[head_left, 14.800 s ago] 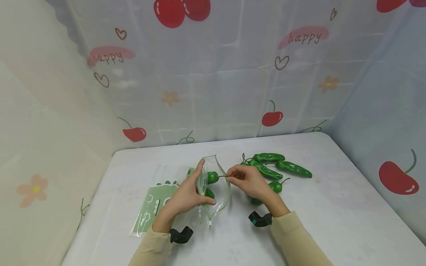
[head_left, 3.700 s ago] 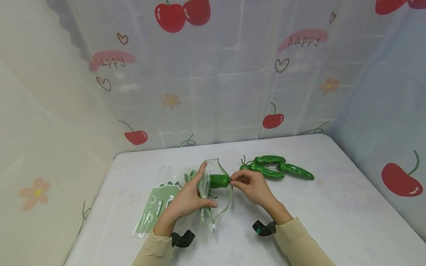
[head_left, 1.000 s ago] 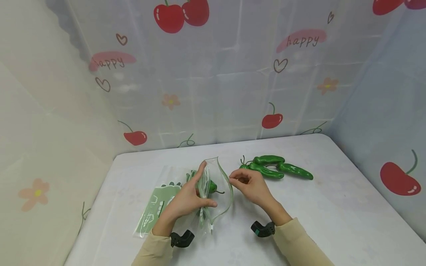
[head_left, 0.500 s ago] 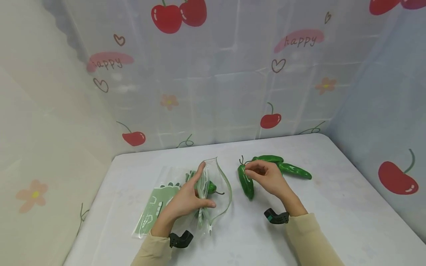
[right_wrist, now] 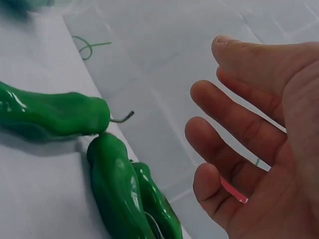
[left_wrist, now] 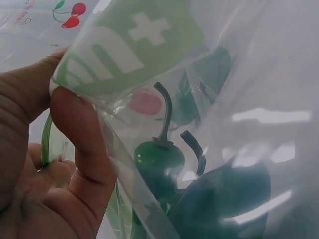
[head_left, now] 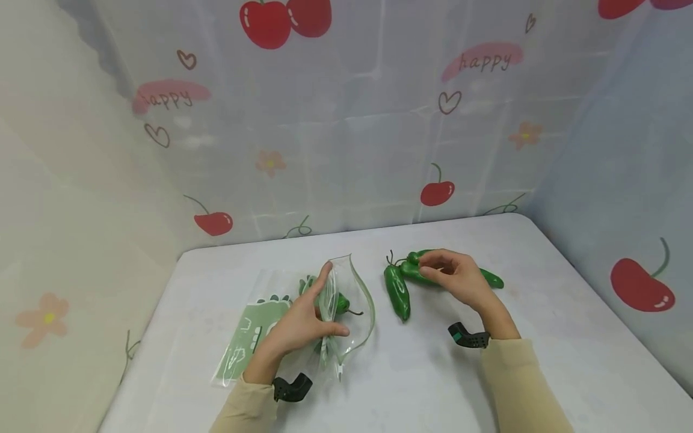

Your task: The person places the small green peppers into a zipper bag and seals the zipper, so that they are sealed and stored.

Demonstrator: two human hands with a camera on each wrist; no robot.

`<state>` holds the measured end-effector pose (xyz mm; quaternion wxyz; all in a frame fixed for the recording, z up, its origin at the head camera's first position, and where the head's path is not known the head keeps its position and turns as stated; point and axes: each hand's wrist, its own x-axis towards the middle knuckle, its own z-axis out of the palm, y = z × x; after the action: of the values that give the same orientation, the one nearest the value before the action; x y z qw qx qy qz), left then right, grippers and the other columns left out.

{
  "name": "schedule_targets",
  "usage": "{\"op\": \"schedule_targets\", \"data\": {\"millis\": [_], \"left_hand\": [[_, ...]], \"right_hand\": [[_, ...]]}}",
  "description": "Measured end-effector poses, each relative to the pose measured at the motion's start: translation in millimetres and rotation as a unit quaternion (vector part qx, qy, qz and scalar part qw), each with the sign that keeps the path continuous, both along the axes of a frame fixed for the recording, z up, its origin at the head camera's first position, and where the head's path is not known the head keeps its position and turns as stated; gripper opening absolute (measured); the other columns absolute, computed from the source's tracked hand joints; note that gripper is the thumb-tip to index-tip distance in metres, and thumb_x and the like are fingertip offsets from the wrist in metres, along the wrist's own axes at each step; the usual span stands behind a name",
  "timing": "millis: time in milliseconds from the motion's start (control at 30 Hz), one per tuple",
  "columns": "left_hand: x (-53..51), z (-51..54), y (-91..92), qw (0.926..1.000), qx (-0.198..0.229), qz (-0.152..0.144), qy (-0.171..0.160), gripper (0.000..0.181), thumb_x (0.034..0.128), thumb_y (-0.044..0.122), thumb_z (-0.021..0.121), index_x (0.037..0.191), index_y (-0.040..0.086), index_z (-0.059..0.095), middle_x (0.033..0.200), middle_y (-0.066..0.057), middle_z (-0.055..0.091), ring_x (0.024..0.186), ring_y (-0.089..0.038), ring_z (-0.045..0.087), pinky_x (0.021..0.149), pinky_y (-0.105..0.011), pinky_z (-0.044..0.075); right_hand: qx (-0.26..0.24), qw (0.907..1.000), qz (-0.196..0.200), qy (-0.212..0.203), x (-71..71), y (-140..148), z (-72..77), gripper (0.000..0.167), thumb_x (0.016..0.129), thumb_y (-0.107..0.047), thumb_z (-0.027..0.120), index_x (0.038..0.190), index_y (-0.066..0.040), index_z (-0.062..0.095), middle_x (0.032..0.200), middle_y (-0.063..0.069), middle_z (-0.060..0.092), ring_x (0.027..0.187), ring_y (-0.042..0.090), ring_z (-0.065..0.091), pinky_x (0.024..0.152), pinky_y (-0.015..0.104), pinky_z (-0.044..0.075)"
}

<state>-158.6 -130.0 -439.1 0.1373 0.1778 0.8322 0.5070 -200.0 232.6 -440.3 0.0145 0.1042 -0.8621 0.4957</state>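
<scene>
In the head view my left hand (head_left: 298,325) grips a clear zip bag (head_left: 354,340) by its near side, thumb and forefinger spread wide so its green-edged mouth gapes to the right. Inside lies a green pepper (head_left: 342,304) with its stem toward the mouth; the left wrist view shows another pepper (left_wrist: 224,199) beside it through the plastic. My right hand (head_left: 460,278) hovers above the loose peppers, fingers loosely bent and holding nothing. Closest to the bag is one green pepper (head_left: 397,293); a second pepper (head_left: 414,272) and others are partly hidden behind the right hand.
Left of the bag, a flat clear packet with a green cartoon print (head_left: 251,337) lies on the white table (head_left: 411,385). A printed curtain (head_left: 357,180) hangs along the table's far edge.
Since the older frames, several peppers have gone into the bag from my right hand. In the last second that hand moved right from the bag's mouth, uncovering one pepper. The left hand stays.
</scene>
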Motion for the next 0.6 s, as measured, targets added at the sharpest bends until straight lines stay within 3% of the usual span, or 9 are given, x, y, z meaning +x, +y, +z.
{"op": "schedule_targets", "data": {"millis": [333, 600], "left_hand": [[0.7, 0.4, -0.5, 1.0000, -0.003, 0.002, -0.005, 0.127, 0.0751, 0.031, 0.094, 0.165, 0.044, 0.005, 0.169, -0.005, 0.024, 0.059, -0.015, 0.056, 0.057, -0.032, 0.052], [0.7, 1.5, -0.4, 1.0000, 0.002, -0.001, -0.004, 0.127, 0.0745, 0.031, 0.094, 0.165, 0.044, 0.006, 0.171, 0.000, 0.019, 0.057, -0.014, 0.053, 0.060, -0.031, 0.053]], "right_hand": [[-0.022, 0.9997, -0.005, -0.007, -8.5, 19.5, -15.4, 0.034, 0.098, -0.031, 0.073, 0.123, -0.009, 0.071, 0.122, 0.010, 0.071, 0.102, 0.007, 0.066, 0.087, 0.022, 0.053], [0.008, 0.9997, -0.016, 0.015, -11.7, 43.1, -22.5, 0.030, 0.098, -0.029, 0.073, 0.121, -0.009, 0.072, 0.120, 0.013, 0.072, 0.100, 0.006, 0.066, 0.083, 0.021, 0.053]]}}
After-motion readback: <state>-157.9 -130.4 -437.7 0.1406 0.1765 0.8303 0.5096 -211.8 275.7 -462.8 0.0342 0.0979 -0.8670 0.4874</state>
